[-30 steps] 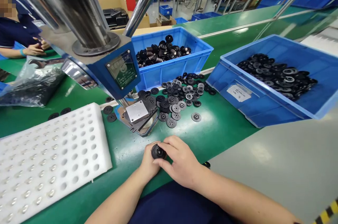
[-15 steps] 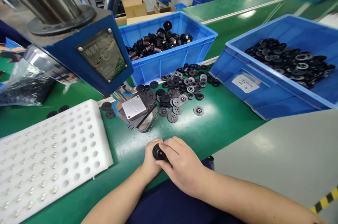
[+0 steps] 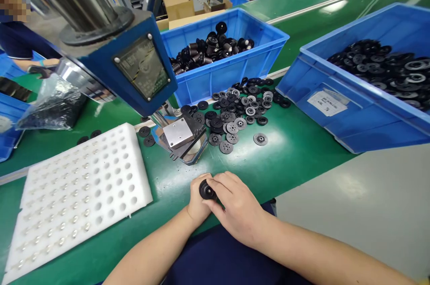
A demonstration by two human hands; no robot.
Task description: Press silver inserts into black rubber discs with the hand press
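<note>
Close to my body, over the front edge of the green bench, both hands are closed on one small black round part [image 3: 206, 189] with a stepped disc on top. My left hand [image 3: 197, 200] wraps it from the left, its fingers mostly hidden. The thumb and fingers of my right hand [image 3: 231, 209] grip the disc's right side. Beyond my hands stands a press with a blue head [image 3: 144, 70] and a bright metal block [image 3: 178, 133] on its base. Loose black and grey discs [image 3: 231, 127] lie in a heap right of the base.
A white foam tray [image 3: 143, 173] with rows of holes, many holding small metal pins, lies left. Behind the heap, one blue bin [image 3: 231, 68] holds black assemblies; another blue bin [image 3: 302, 97] at right holds discs. A clear bag [image 3: 53, 106] and another person's arm [image 3: 36, 63] are far left.
My view has turned slightly left, so the scene sits further right. Both hands still hold the black part, with almost the same grip. Another person's arm now shows at far left.
</note>
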